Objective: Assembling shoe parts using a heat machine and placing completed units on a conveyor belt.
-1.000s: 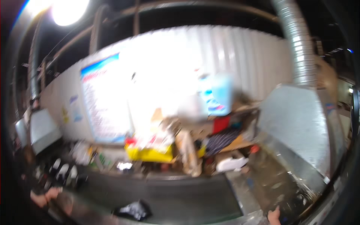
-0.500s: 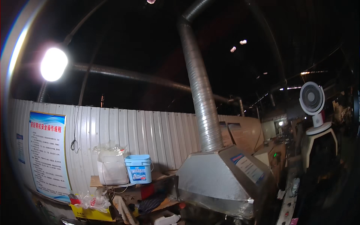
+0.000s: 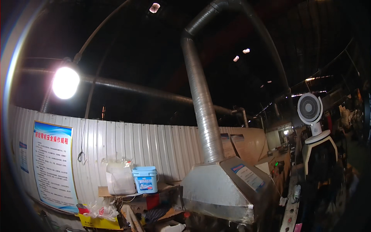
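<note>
Neither my left hand nor my right hand shows in the head view, and no forearm comes in from the lower edge. In the lower middle stands a grey metal fume hood (image 3: 216,193), with a ribbed silver duct (image 3: 201,100) rising from its top and bending to the right. To its left, a light blue bucket (image 3: 145,180) with a printed label sits on a shelf beside a whitish plastic container (image 3: 120,178) topped with crumpled clear plastic.
Below the shelf are a yellow box (image 3: 98,222) with plastic bags and a white jug (image 3: 171,226). A framed poster (image 3: 56,166) hangs on the corrugated wall (image 3: 102,143). A lamp (image 3: 65,82) glows at left. A round fan (image 3: 310,108) stands on a stool (image 3: 307,154) at right.
The view has tilted and shifted slightly, so the lamp, wall, hood and fan sit lower in the picture. More of the duct's upper bend shows. No object has visibly been moved.
</note>
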A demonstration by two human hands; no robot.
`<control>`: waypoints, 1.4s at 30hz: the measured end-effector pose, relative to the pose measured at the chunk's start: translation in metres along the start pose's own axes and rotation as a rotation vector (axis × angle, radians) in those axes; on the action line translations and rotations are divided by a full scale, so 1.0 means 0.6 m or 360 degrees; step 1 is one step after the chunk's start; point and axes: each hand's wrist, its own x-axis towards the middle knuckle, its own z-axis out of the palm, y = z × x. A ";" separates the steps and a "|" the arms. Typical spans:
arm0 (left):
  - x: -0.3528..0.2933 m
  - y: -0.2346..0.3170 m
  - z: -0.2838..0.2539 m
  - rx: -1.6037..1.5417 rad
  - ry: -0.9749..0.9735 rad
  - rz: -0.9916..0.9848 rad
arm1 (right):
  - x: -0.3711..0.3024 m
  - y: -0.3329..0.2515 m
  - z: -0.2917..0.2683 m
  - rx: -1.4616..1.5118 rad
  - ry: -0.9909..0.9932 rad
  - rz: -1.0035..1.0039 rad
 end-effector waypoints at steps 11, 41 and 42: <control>-0.316 -0.033 0.094 -0.0229 0.0545 -0.0730 | -0.173 -0.064 -0.032 -0.0248 -0.0932 0.0050; -0.817 -0.299 -0.247 0.1254 0.0178 -0.2354 | -0.131 -0.077 0.004 0.0017 -0.0527 -0.0361; -0.765 -0.311 -0.239 0.0887 -0.0016 -0.2593 | -0.134 -0.073 0.001 -0.0022 -0.0522 -0.0317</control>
